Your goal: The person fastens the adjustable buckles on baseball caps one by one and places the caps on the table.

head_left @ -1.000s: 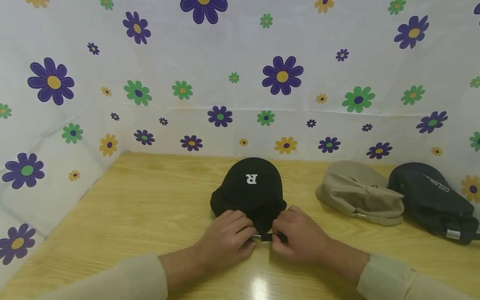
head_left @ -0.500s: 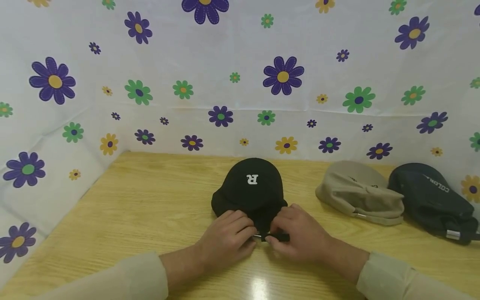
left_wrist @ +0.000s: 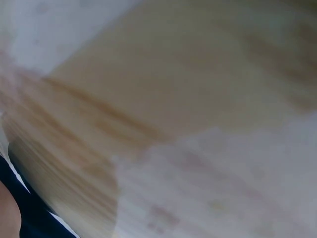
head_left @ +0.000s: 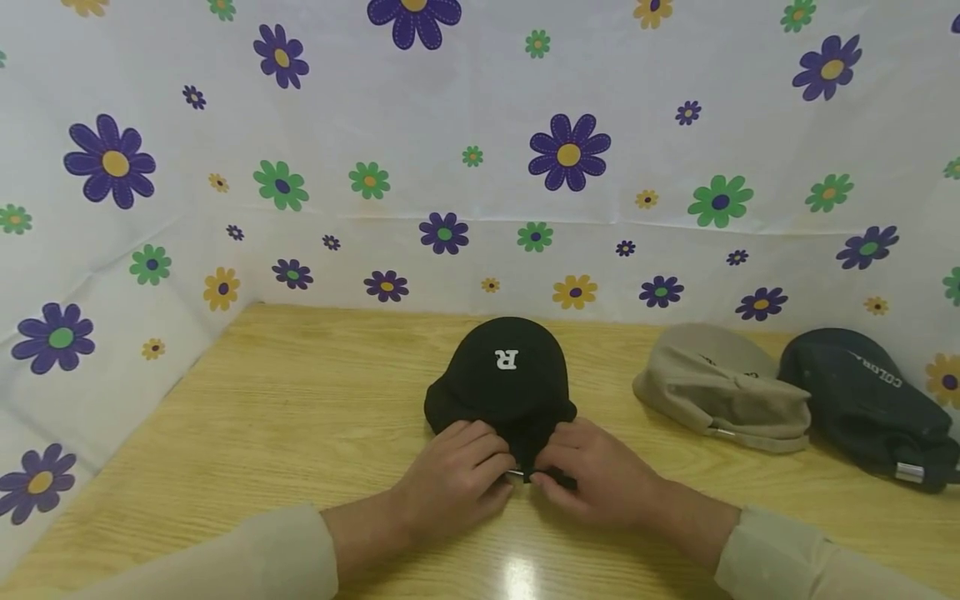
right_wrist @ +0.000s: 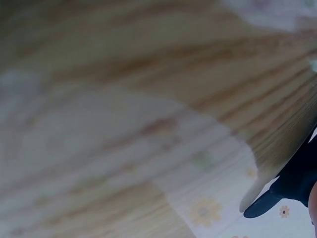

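Observation:
A black cap (head_left: 510, 375) with a white letter R sits mid-table in the head view, its adjustable back strap toward me. My left hand (head_left: 453, 471) holds the cap's rear edge beside a small metal buckle (head_left: 515, 473). Just right of that buckle, my right hand (head_left: 592, 475) pinches the black strap with thumb and fingers. The hands cover much of the strap. In the right wrist view, a black strap end (right_wrist: 262, 204) sticks out by the fingers; the left wrist view has dark cap fabric (left_wrist: 37, 218) at its lower left corner.
To the right lie a crumpled beige cap (head_left: 705, 383) and a dark navy cap (head_left: 855, 400) with lettering, touching each other. The wooden table (head_left: 300, 417) meets a flower-printed cloth (head_left: 450, 100) at the back and left.
My right thumb and fingers have shifted left along the strap toward the buckle, so less strap shows between the hands. The left hand and the cap have stayed nearly in place.

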Demonstrator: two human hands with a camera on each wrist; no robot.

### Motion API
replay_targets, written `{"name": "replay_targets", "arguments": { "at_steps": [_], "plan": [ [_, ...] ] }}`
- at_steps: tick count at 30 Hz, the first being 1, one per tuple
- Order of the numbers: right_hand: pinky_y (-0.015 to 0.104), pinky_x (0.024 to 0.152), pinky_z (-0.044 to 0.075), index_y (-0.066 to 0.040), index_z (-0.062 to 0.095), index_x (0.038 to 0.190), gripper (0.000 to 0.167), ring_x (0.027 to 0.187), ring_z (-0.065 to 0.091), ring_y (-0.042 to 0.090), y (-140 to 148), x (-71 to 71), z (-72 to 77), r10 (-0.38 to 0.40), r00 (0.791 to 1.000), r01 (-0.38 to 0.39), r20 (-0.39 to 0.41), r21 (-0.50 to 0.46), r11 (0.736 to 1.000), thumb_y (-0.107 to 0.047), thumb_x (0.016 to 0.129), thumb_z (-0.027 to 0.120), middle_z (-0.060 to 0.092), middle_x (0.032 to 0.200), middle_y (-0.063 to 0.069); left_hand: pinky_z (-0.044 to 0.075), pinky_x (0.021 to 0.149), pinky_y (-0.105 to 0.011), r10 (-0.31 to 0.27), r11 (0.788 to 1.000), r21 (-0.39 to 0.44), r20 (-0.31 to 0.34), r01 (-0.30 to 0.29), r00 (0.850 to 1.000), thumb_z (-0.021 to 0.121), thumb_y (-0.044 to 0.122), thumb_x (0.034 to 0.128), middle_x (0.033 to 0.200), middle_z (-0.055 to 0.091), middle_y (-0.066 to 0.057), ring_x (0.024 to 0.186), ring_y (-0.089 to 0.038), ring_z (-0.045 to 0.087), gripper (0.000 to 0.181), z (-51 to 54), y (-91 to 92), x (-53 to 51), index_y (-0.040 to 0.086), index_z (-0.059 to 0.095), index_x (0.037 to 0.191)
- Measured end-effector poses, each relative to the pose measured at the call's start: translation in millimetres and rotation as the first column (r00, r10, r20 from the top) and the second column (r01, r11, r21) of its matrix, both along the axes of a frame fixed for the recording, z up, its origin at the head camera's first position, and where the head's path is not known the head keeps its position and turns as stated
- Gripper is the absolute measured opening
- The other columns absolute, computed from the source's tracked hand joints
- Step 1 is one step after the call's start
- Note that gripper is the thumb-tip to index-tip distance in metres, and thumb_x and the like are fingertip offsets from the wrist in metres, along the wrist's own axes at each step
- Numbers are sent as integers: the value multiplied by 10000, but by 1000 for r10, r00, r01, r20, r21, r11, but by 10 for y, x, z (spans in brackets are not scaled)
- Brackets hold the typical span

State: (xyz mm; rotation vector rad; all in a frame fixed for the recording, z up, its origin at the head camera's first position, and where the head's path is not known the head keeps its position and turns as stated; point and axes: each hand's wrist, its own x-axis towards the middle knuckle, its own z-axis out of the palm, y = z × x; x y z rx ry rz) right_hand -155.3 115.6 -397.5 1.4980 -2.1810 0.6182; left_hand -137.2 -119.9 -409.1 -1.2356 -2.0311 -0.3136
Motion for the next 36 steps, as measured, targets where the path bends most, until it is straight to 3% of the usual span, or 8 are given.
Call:
{"name": "replay_targets", "arguments": {
  "at_steps": [5, 19, 36],
  "plan": [
    [220, 706, 402, -174, 639, 815, 108, 698, 449, 40, 5, 2, -13, -8, 1000, 8, 12, 10, 1000, -205, 916, 659, 546, 753, -104, 484, 785, -281, -6, 1000, 2, 2, 6, 1000, 737, 134, 768, 889, 644, 28, 844, -138, 594, 103, -1, -1, -4, 123, 684, 855],
    [196, 656, 366, -177, 596, 772, 100, 654, 411, 32, -6, -33, 5, 48, 996, -50, -71, -28, 998, -126, 823, 665, 491, 695, -104, 486, 769, -275, -12, 1000, 6, -4, 12, 1000, 749, 139, 756, 876, 640, 36, 836, -132, 596, 112, 15, 0, -8, 129, 690, 851],
    [210, 661, 343, -187, 566, 722, 126, 642, 394, 41, 6, 3, 15, -25, 999, 24, -37, -24, 999, -113, 766, 657, 465, 675, -109, 492, 767, -280, -4, 1000, 8, -11, 4, 1000, 761, 164, 771, 885, 641, 38, 841, -131, 599, 120, 21, 2, -3, 132, 698, 868]
  ]
}}
